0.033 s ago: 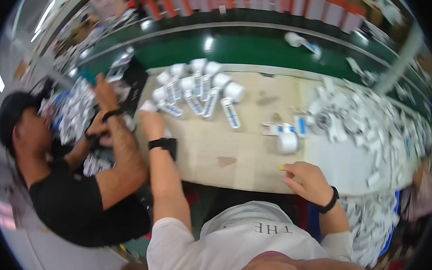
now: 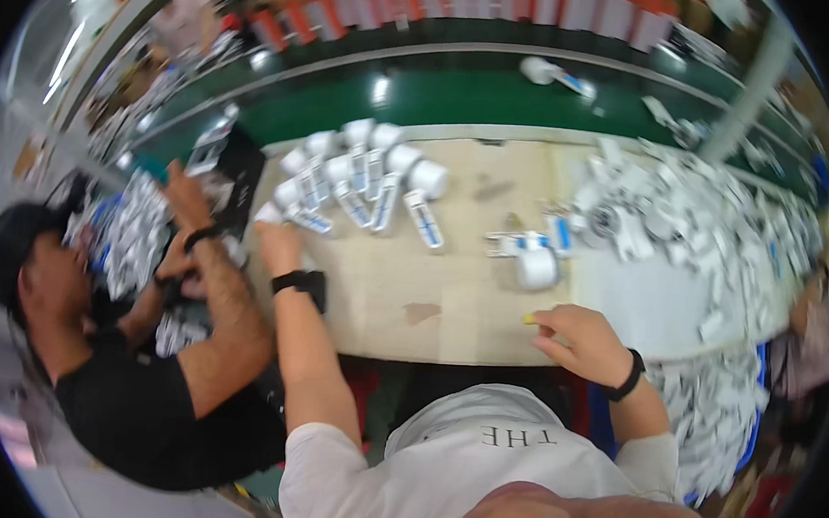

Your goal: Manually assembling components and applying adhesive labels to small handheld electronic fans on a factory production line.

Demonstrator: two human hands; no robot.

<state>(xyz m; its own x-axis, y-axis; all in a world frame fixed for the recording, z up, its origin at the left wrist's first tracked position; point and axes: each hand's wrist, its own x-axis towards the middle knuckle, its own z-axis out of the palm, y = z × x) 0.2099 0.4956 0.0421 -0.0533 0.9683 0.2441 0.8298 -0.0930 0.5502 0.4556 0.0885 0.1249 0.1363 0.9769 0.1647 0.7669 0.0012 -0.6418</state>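
Note:
My left hand (image 2: 280, 249) reaches to the left end of a fan of white devices with round heads and blue-marked handles (image 2: 382, 205). Its fingers close around a white round-headed device (image 2: 268, 213), partly hidden by the hand. Nearer the table's front edge, my right hand (image 2: 582, 341) hovers with thumb and forefinger apart. A small yellow bit (image 2: 528, 319) shows at the forefinger's tip; whether it is worn or held I cannot tell. Just beyond that hand stands a white round part (image 2: 536, 268), beside blue-and-white pieces (image 2: 558, 232).
A heap of white plastic parts (image 2: 659, 212) covers the table's right side. More fill a blue bin (image 2: 757, 403) below. A green conveyor (image 2: 462, 96) runs behind the table (image 2: 413, 287). Close on my left, a co-worker in black (image 2: 150, 395) works beside another pile (image 2: 136, 232).
The whole view has shifted slightly, so the table and its things sit further left. Both hands keep about the same places over the table.

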